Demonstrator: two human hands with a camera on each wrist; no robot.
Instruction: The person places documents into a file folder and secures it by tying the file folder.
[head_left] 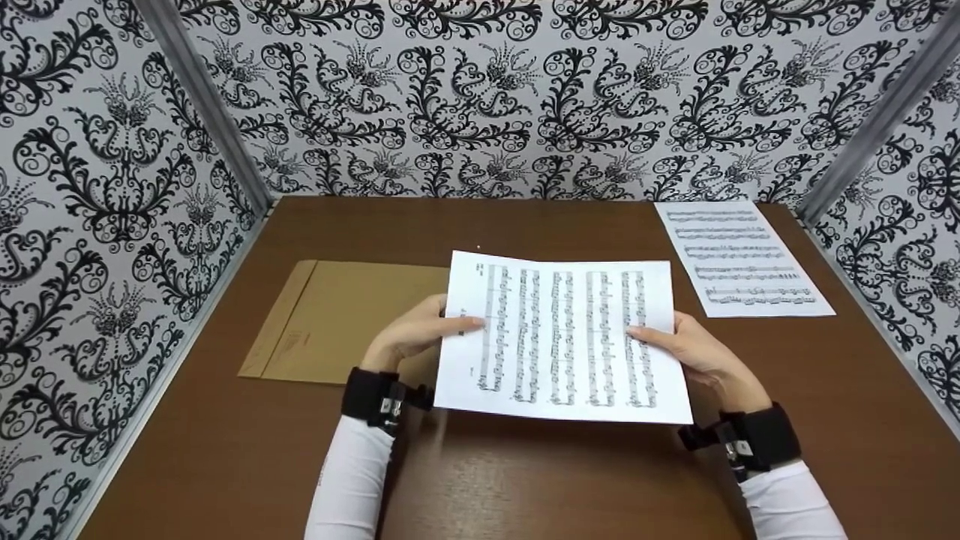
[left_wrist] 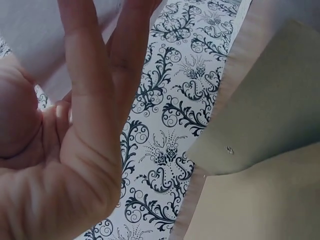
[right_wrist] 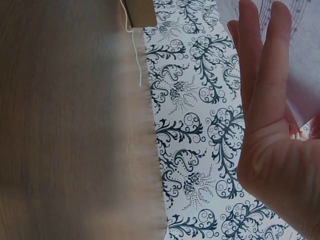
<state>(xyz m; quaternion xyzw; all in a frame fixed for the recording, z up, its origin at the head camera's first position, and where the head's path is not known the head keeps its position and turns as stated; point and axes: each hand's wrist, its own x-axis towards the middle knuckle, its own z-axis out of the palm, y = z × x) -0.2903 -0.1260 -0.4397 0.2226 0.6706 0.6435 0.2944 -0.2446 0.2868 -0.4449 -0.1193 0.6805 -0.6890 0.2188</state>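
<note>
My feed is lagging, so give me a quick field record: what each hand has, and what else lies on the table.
left hand: pinches the left edge of the held music sheet, thumb on top
right hand: pinches the right edge of the same sheet
held music sheet: lifted off the table, printed side up, staves running away from the person
envelope: brown, flat on the table, left of the sheet
second music sheet: flat, far right corner, untouched

head view downward; wrist views close, upward
</note>
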